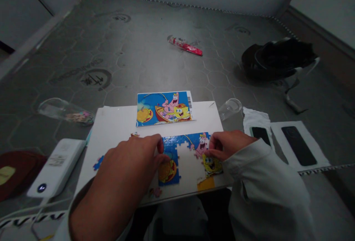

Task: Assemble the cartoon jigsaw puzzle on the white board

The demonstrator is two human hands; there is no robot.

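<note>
A partly assembled jigsaw puzzle (169, 145) lies on a white board. Its joined pieces form a top strip and two sides around a bare middle. My left hand (133, 159) is closed at the puzzle's left side, its thumb on the pieces by the yellow burger and the other fingers curled. At the right side, my right hand (229, 143) pinches the puzzle's edge between thumb and forefinger, beside the pink starfish and yellow sponge figures. The fingers partly hide both edges. Behind the puzzle lies a picture card (165, 108) with the same cartoon scene.
Loose puzzle pieces (98, 162) lie on the white board (116, 117). Clear plastic cups stand outside it, the left cup (65, 111) holding pieces. Further out are a white power bank (57, 169), a phone box (298, 145), a red wrapper (185, 46) and a black bag (277, 61).
</note>
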